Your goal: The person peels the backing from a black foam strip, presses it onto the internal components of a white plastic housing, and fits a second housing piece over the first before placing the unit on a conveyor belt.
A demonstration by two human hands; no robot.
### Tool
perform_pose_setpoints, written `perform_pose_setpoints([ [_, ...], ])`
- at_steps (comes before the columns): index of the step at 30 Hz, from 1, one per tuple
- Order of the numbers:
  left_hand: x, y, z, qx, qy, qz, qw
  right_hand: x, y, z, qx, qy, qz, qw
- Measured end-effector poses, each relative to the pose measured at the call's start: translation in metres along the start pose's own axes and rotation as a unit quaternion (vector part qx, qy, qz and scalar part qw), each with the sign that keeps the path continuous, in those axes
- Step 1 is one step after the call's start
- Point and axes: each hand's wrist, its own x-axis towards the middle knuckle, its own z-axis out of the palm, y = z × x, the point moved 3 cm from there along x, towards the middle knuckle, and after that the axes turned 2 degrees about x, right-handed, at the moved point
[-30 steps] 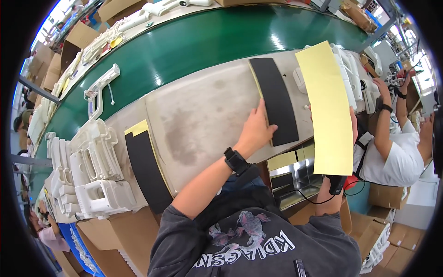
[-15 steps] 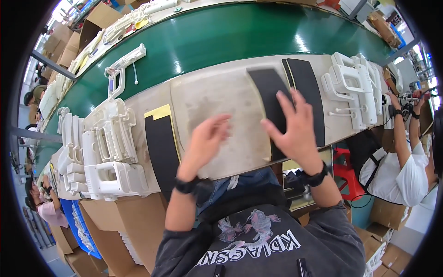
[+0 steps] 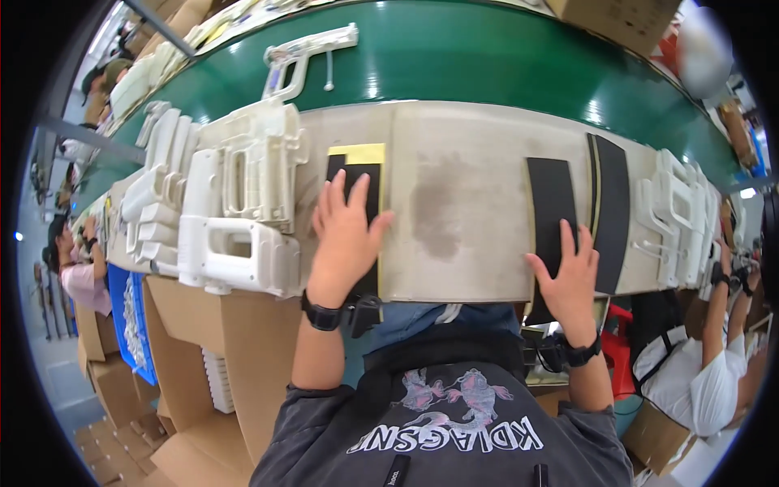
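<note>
My left hand (image 3: 345,243) lies with fingers spread over a stack of black sheets with yellow backing (image 3: 369,174) on the table's left half. A notched yellow strip shows at the stack's far end. My right hand (image 3: 574,280), fingers stretched and apart, rests on a long black sheet (image 3: 552,187) on the right. Neither hand grips anything. Just right of that sheet is a curved black piece (image 3: 613,211), with a narrow black edge beside it.
White plastic gun-shaped housings (image 3: 239,252) crowd the table's left, and more white parts (image 3: 677,211) stand at its right. Beyond runs a green conveyor belt (image 3: 454,61) carrying one white gun-shaped part (image 3: 304,57). Cardboard boxes (image 3: 191,325) stand below left. A co-worker in white (image 3: 694,373) sits at right.
My left hand has moved from above the bare middle of the table onto the left black stack. My right hand stays by the black sheet, which now lies straighter. The view has shifted.
</note>
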Motion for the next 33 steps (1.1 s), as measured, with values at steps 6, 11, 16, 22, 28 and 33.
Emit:
perform_pose_setpoints([
  [6, -0.021, -0.007, 0.021, 0.019, 0.014, -0.012, 1.0, 0.006, -0.001, -0.003, -0.028, -0.048, 0.016, 0.998],
  [11, -0.012, 0.002, 0.021, 0.026, 0.018, -0.002, 0.999, 0.025, -0.001, -0.031, -0.051, -0.002, -0.063, 0.997],
  [16, -0.018, -0.015, 0.036, 0.06, -0.001, -0.011, 0.998, 0.082, -0.029, -0.039, 0.183, 0.018, -0.137, 0.973],
  [22, 0.019, 0.004, -0.004, 0.011, -0.088, 0.012, 0.996, 0.183, -0.025, -0.022, 0.383, -0.007, -0.026, 0.923],
  [28, 0.085, 0.077, -0.046, -0.127, -0.004, 0.204, 0.971, 0.216, 0.04, 0.003, 0.438, 0.123, -0.009, 0.891],
  [33, 0.168, 0.094, -0.01, -0.569, -0.115, 0.127, 0.804, 0.16, 0.114, -0.031, 0.309, 0.173, 0.098, 0.93],
])
